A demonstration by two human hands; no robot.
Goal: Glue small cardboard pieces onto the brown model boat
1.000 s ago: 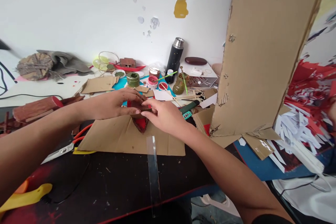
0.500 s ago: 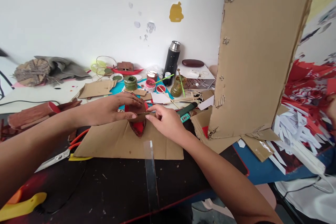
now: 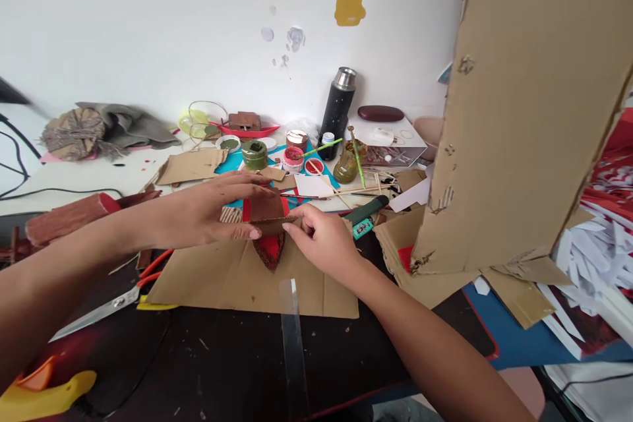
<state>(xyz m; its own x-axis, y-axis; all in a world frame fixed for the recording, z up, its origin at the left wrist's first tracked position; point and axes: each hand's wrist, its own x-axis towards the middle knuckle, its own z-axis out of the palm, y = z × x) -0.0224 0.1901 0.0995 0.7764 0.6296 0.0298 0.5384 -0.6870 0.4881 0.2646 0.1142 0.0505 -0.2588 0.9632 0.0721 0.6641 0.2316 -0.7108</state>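
Note:
A small model boat (image 3: 270, 252), red inside with rough brown edges, lies on a flat cardboard sheet (image 3: 212, 283), its pointed end toward me. Across it runs a narrow cardboard strip (image 3: 273, 228), in front of a brown panel. My right hand (image 3: 324, 237) pinches the strip's right end between thumb and fingers. On the other side, my left hand (image 3: 202, 211) has its fingers stretched out above the boat, apart from the thumb, whose tip rests by the strip's left end. The boat's far part is partly hidden by the left fingers.
Scissors (image 3: 119, 303) and a yellow-handled tool (image 3: 54, 395) lie left; a clear ruler (image 3: 295, 349) lies in front. Behind are paint jars (image 3: 254, 155), another red boat (image 3: 247, 125) and a black flask (image 3: 339, 109). A tall cardboard panel (image 3: 524, 112) stands right.
The view has shifted, so the scene sits slightly lower, with most things further right. My left fingers have straightened and lifted off the boat; the right hand keeps its pinch on the strip.

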